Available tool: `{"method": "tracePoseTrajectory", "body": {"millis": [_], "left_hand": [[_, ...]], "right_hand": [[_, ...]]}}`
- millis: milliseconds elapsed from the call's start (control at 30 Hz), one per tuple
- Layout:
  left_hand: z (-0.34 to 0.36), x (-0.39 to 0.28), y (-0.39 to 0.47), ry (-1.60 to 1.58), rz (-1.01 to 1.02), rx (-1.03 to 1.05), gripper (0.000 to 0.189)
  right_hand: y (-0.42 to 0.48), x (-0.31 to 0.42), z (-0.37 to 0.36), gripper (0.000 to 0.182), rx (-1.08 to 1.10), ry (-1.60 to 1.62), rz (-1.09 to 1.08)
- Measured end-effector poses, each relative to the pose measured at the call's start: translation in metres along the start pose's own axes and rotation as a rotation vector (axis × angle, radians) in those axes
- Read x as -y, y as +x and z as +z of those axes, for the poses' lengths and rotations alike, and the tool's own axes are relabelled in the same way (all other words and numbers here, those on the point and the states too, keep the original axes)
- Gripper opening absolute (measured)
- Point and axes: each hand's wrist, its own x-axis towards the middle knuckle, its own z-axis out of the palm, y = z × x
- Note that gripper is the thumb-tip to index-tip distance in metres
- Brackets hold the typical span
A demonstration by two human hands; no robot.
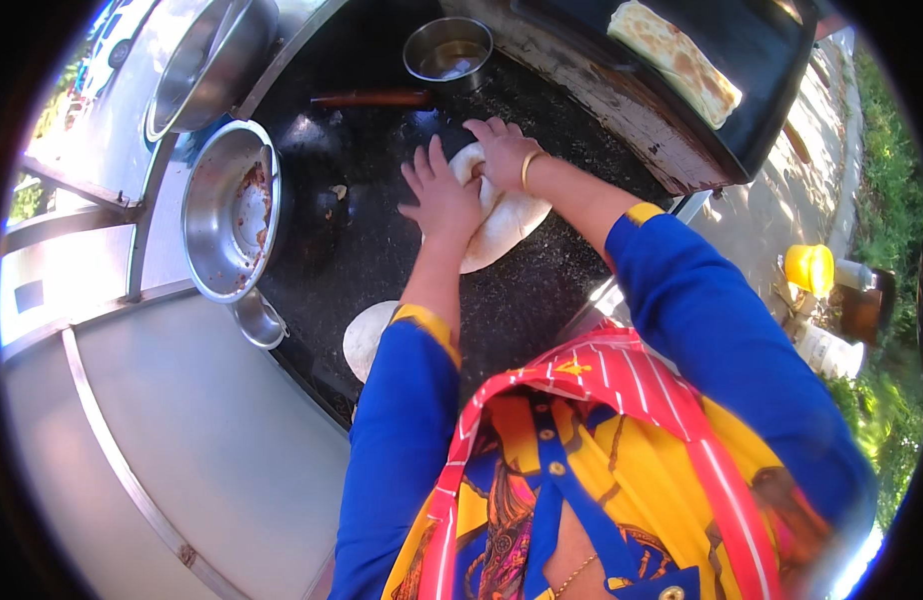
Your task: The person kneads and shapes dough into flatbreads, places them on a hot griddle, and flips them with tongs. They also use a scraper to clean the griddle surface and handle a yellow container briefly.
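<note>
A folded round of pale flatbread dough [509, 231] lies on the black worktop [379, 247] under both my hands. My left hand [445, 196] rests on its left side, fingers spread past the edge. My right hand [506, 152], with a yellow bangle at the wrist, is across the far rim, the rim lying between its thumb and fingers. Both thumbs come close together at the fold, and what lies inside is hidden. Partly behind my left forearm is a second pale dough round [366, 341].
A steel basin [214, 217] with reddish-brown residue stands left, beside a small steel cup [257, 321]. Farther off are a wooden rolling pin [379, 99] and a steel bowl of yellowish liquid [448, 58]. At upper right, a browned flatbread [675, 64] lies on a dark griddle [581, 22].
</note>
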Motion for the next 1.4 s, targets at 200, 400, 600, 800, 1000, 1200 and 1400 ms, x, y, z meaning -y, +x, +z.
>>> {"method": "tracePoseTrajectory", "body": {"millis": [200,400,600,800,1000,1200,1400], "left_hand": [[-0.054,0.029,-0.084,-0.693,-0.102,0.387,0.100],[-0.093,0.037,-0.075,-0.533,0.221,0.278,0.113],[-0.061,0.038,-0.175,0.101,0.689,0.077,0.093],[-0.017,0.050,-0.053,0.176,0.433,-0.019,0.080],[-0.035,0.041,0.019,-0.038,0.140,0.100,0.081],[-0.106,0.027,-0.094,-0.104,0.352,0.107,0.100],[-0.040,0.020,-0.056,0.124,0.290,0.106,0.077]], "right_hand": [[-0.036,-0.031,-0.029,0.070,0.190,0.466,0.094],[-0.100,0.088,-0.014,0.025,-0.086,0.404,-0.681],[-0.190,0.067,0.048,0.055,-0.370,-0.241,-0.314],[-0.074,0.058,0.047,0.054,-0.219,-0.276,-0.108],[0.017,0.074,-0.007,0.077,0.142,-0.199,0.046],[-0.096,0.065,-0.029,0.079,-0.010,0.251,-0.381],[-0.102,0.051,0.031,0.072,-0.246,-0.077,-0.036]]}}
